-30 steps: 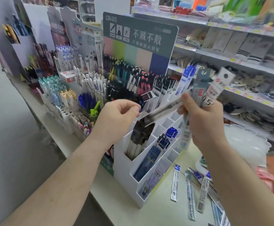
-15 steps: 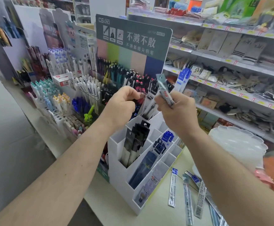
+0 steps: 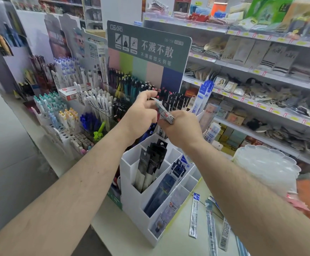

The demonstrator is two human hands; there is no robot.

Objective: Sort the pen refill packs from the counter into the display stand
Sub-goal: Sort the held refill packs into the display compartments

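A: Packs (image 3: pixel 193 216) near you first: flat, clear sleeves, thin and long, loose on the pale counter (image 3: pixel 178 239) to the right of the display stand (image 3: pixel 132 196). Long axes run roughly toward and away from you, a few crossing.

B: Stand?

A: White, stepped, square compartments. Your black-carded packs (image 3: pixel 151 163) stand upright in a left cell, tops tilted back; blue-carded ones (image 3: pixel 178 168) in the next cells over.

B: Hands?

A: Both raised above the stand's back rows, close together. Your right hand (image 3: pixel 182 131) is clenched round a bundle of refill packs (image 3: pixel 164 111). Long axis slants from upper left to lower right across the knuckles, printed end poking out up-left toward your left hand (image 3: pixel 141 112). Lower end hidden behind the fist.

B: Left hand gripping it?

A: Fingers are curled, tips at the bundle's upper end. Can't tell if you're pinching a pack or only touching.

B: Behind?

A: Upright pens (image 3: pixel 102 102) in racks, a green sign (image 3: pixel 148 47), then shop shelves (image 3: pixel 261 74) of blurred goods.
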